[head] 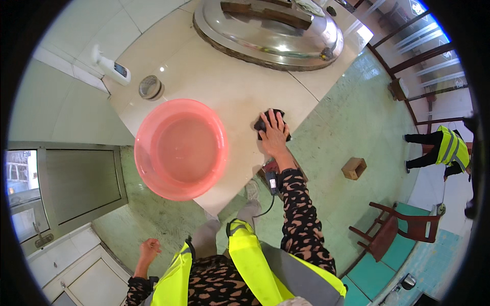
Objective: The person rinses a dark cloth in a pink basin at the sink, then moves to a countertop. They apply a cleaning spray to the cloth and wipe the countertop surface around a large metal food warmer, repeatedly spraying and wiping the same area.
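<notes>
My right hand presses down with spread fingers on a crumpled black cloth, near the right edge of the beige tiled counter. The tile around the cloth looks wet. Left of that hand stands a pink plastic basin holding cloudy water, its near side reaching past the counter's edge. My left hand hangs low on the left, off the counter, with loosely curled fingers and no object visible in it.
A large domed metal lid with a wooden handle covers the counter's far part. A roll of tape and a white bottle stand at left. A cabled black device is beside my right forearm. Rightward are a wooden box, a chair and a person.
</notes>
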`<state>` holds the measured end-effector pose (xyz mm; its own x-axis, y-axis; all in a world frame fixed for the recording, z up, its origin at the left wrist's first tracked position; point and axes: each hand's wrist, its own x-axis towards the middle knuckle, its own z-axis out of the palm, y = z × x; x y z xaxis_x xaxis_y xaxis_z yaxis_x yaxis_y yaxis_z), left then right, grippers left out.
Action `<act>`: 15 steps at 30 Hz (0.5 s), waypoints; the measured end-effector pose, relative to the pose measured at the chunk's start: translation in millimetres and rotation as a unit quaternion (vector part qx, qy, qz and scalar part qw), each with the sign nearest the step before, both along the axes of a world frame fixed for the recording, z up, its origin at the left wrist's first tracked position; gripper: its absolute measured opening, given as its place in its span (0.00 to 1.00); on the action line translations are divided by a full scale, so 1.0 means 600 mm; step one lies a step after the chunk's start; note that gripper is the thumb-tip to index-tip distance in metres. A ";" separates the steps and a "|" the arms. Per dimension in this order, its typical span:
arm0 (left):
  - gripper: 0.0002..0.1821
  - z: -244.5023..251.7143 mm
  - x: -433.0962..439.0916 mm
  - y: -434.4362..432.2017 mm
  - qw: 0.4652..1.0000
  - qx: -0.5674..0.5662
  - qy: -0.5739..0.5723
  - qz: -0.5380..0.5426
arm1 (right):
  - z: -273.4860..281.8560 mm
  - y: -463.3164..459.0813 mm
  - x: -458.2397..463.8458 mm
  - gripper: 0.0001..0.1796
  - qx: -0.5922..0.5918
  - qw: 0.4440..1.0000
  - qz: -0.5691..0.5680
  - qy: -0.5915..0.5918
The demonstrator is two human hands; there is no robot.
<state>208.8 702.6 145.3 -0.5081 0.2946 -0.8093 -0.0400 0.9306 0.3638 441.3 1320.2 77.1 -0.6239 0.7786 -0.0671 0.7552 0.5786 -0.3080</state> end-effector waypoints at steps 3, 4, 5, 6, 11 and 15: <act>0.13 -0.014 0.028 0.035 0.999 -0.036 -0.008 -0.014 | 0.024 0.086 0.035 0.23 -0.388 0.867 -0.211 0.229; 0.13 -0.008 0.047 0.046 0.999 -0.048 -0.020 -0.007 | 0.042 0.110 0.063 0.24 -0.482 0.748 -0.228 0.395; 0.13 -0.004 0.064 0.065 0.997 -0.066 -0.033 0.002 | 0.060 0.137 0.085 0.24 -0.538 0.596 -0.281 0.525; 0.13 -0.006 0.080 0.091 0.998 -0.049 -0.030 0.008 | 0.076 0.165 0.100 0.24 -0.559 0.560 -0.244 0.560; 0.12 0.017 0.169 0.186 0.998 -0.010 -0.060 -0.004 | 0.110 0.267 0.128 0.24 -0.557 0.528 -0.182 0.614; 0.12 0.036 0.211 0.209 0.997 0.013 -0.064 0.028 | 0.094 0.258 0.065 0.23 -0.603 0.547 -0.234 0.531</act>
